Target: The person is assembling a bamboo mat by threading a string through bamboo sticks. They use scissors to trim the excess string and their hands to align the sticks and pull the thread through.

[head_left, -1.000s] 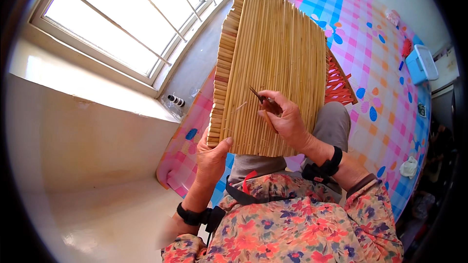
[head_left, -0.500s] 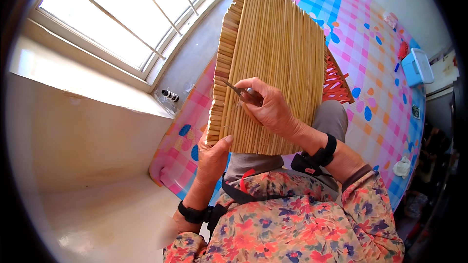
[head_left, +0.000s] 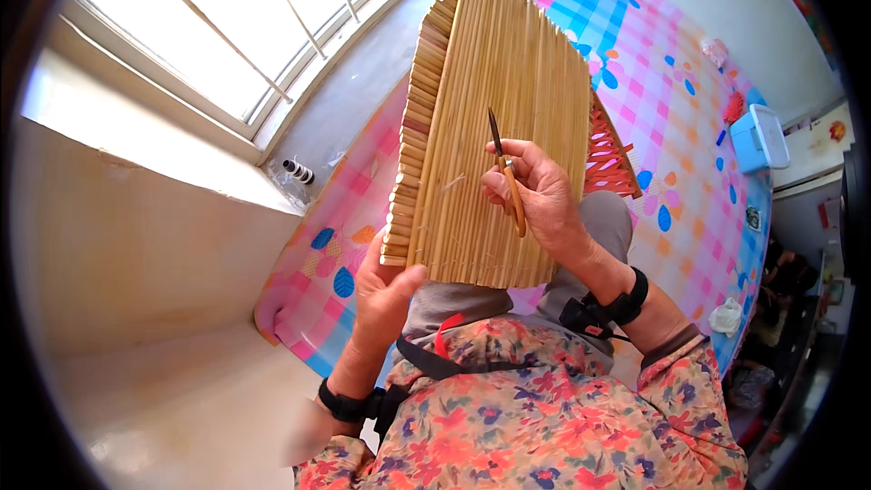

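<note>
A thick slab of straw-coloured stalks [head_left: 508, 63], set side by side, stands tilted over my lap. Its left edge shows a row of cut stalk ends. My left hand [head_left: 381, 298] grips its lower left corner, thumb on the face and the other fingers mostly hidden behind. In front of the face, my right hand [head_left: 537, 191] holds what looks like a pair of scissors [head_left: 513, 195] with a dark pointed blade and tan handles. The point is up, and the blades appear together. A frame of red strips [head_left: 610, 152] shows behind the slab's right side.
Checked, flower-printed sheeting [head_left: 667, 127] spreads beneath and beyond. To the left are a barred window [head_left: 227, 18], a grey sill [head_left: 354, 73] and a small black-and-white bottle [head_left: 298, 171]. A blue tub [head_left: 751, 141] and a crumpled white bag [head_left: 726, 317] lie to the right.
My right hand has moved right, away from the slab's left edge, and the scissors' point has swung from the left to upward. My left hand keeps its grip.
</note>
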Tool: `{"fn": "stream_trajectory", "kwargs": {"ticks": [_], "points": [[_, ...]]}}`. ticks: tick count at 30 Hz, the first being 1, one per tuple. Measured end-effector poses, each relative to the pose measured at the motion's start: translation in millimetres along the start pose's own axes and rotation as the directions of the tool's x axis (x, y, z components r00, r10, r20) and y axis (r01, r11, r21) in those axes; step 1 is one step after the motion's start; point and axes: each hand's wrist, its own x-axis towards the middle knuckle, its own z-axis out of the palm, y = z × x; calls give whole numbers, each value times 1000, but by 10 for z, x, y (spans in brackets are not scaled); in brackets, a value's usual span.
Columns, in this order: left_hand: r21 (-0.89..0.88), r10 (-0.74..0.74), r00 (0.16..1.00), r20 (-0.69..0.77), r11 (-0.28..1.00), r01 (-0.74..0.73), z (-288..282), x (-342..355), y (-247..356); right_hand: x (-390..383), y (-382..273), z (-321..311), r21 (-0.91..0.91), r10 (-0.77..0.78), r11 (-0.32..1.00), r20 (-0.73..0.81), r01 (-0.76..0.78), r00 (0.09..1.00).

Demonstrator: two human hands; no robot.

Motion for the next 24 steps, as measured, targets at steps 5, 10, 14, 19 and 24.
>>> {"fn": "stream_trajectory", "kwargs": {"ticks": [5,10,14,19,24], "points": [[299,49,998,-26,954,-39,296,3,-149,-52,-136,-43,-36,16,999,-68,-19,998],[320,135,991,-24,940,-120,490,3,-196,-209,-303,-170,2,33,999,-168,-33,985],[442,239,964,116,857,-266,647,-69,-175,-286,-573,-413,73,-25,996,-299,49,954],[303,408,696,591,687,-661,814,35,-110,-640,-872,-743,211,-45,965,-453,156,890],[277,288,494,821,554,-785,1097,-94,-221,-1250,-796,-1091,375,-63,877,-530,301,845]]}}
